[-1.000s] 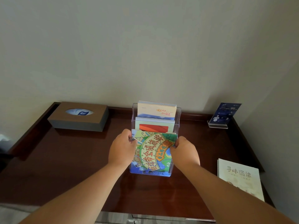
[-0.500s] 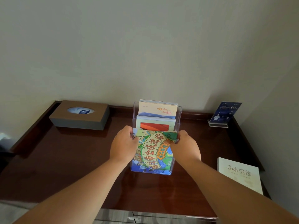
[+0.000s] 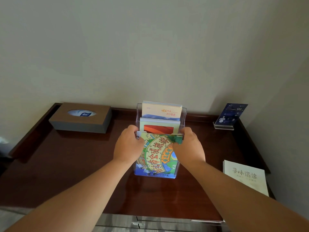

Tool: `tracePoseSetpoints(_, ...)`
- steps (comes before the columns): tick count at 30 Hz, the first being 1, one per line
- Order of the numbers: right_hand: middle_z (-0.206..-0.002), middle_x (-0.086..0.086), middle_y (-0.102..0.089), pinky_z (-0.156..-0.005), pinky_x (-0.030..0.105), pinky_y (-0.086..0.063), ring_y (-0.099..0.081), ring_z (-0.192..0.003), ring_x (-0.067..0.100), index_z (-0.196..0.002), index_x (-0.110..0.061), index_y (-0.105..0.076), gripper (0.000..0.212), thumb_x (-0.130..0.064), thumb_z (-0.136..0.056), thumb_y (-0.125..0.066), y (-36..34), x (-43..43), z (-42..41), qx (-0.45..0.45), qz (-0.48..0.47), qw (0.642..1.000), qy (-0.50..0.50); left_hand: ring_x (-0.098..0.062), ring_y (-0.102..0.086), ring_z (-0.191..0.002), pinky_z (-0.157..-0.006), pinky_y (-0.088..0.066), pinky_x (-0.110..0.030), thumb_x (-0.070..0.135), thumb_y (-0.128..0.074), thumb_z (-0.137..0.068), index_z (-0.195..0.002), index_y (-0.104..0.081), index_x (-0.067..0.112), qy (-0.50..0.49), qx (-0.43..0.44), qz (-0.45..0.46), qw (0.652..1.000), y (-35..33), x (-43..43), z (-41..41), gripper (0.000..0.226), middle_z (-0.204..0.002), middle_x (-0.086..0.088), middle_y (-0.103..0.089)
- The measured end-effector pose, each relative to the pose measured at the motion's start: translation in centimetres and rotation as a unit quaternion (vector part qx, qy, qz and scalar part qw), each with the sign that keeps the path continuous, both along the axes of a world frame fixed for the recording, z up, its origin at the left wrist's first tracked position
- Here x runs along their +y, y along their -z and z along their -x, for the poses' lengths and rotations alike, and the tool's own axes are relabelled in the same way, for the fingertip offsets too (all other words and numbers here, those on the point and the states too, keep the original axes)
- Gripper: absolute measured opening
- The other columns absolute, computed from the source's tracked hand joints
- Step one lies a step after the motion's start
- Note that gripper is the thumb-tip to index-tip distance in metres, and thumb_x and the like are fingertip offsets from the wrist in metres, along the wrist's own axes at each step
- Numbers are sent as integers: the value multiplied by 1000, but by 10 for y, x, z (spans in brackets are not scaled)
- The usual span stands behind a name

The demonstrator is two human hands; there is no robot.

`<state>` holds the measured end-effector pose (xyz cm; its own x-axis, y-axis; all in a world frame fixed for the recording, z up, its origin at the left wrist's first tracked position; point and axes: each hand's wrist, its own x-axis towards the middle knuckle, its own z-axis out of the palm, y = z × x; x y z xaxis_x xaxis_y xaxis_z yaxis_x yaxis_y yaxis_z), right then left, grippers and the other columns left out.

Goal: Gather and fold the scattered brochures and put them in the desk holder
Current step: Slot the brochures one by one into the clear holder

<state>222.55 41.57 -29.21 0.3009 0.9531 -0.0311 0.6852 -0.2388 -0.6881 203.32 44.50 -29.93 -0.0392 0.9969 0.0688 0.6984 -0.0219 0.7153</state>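
Since a second ago the cartoon brochure [image 3: 157, 154] has settled a touch lower and straighter in the front pocket of the clear holder [image 3: 184, 118], and both my grips have stayed on it. My left grip [image 3: 128, 146] is closed narrow on its upper left corner and my right grip [image 3: 189, 148] on its upper right corner, each pinching the paper, with the thumb on the printed face as far as I can see. The brochure stands upright, its lower edge down near the holder's base, its top edge just below the tier behind.

Counting: one holder with three tiers, each filled. My cartoon brochure is in front, an orange-fronted brochure [image 3: 158, 128] sits in the middle, and a cream brochure [image 3: 161, 111] is at the back. One pale booklet [image 3: 245, 176] lies flat on the table [image 3: 75, 164] well to my right. One tissue box [image 3: 80, 119] sits at the back left and one blue card stand [image 3: 230, 114] at the back right.
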Motion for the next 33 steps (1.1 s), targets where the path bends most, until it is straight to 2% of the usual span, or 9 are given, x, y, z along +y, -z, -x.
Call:
tracePoseSetpoints(6,-117,-2,-59,-52,20,-49,-59,-74,8,-123,-25,-47,36,-18,-91,-64,1,0,0,-12,3,1000,-8,-11,-63,-79,-51,-43,-25,17,-53,-94,-96,-51,17,2,-4,7,1000,-1,0,1,3,-96,0,-65)
tracePoseSetpoints(10,-120,-1,-58,-62,32,-59,-64,-85,13,-126,-25,-46,43,-14,-88,-63,-3,-3,-4,0,-4,1000,-1,-19,-58,-98,-75,-54,-41,9,-58,-88,-111,-53,16,-30,-42,-53,997,-17,-4,-2,25,-106,-1,-53)
tracePoseSetpoints(12,-117,0,-60,-66,36,-59,-64,-85,13,-123,-25,-47,39,-12,-88,-61,-5,-6,-10,4,-11,1000,5,-21,-53,-100,-78,-50,-39,4,-58,-84,-114,-55,14,-37,-58,-128,989,-32,-5,-10,32,-104,0,-47)
tracePoseSetpoints(15,-118,1,-59,-64,26,-48,-56,-84,10,-129,-23,-47,43,-12,-88,-58,-8,-14,-27,-12,-23,999,27,-18,-52,-98,-78,-43,-28,0,-58,-83,-115,-55,13,9,-89,-198,976,-57,-9,-37,35,-105,3,-46)
tracePoseSetpoints(20,-118,-2,-58,-72,27,-49,-55,-90,10,-130,-25,-49,45,-15,-87,-58,-9,-42,-82,-11,-5,996,94,-13,-52,-91,-79,-42,-24,-1,-56,-80,-114,-58,13,125,-102,-233,959,-64,-26,-110,36,-102,4,-51)
tracePoseSetpoints(23,-121,-1,-58,-71,26,-46,-55,-89,11,-129,-25,-50,43,-17,-87,-58,-1,-68,-125,-18,25,991,130,-11,-53,-85,-78,-46,-28,6,-58,-83,-114,-59,17,199,-78,-169,962,-39,-38,-154,33,-100,3,-55)
tracePoseSetpoints(27,-126,4,-54,-52,23,-47,-63,-73,14,-134,-22,-46,47,-19,-88,-57,18,-108,-182,-6,136,975,177,-18,-61,-94,-82,-45,-28,23,-59,-87,-121,-53,23,250,-14,64,966,11,-56,-204,34,-106,2,-58)
tracePoseSetpoints(30,-129,11,-51,-69,38,-59,-66,-88,27,-138,-17,-38,53,-23,-89,-59,35,-135,-212,26,233,949,210,-13,-59,-86,-77,-41,-25,33,-58,-88,-130,-49,23,253,31,203,945,47,-73,-231,44,-105,3,-59)
tracePoseSetpoints(33,-123,11,-56,-73,41,-61,-67,-88,27,-129,-15,-41,44,-25,-90,-60,53,-150,-230,83,275,931,226,-15,-62,-85,-73,-46,-29,34,-58,-88,-136,-46,18,222,22,281,933,70,-87,-251,52,-108,-2,-63)
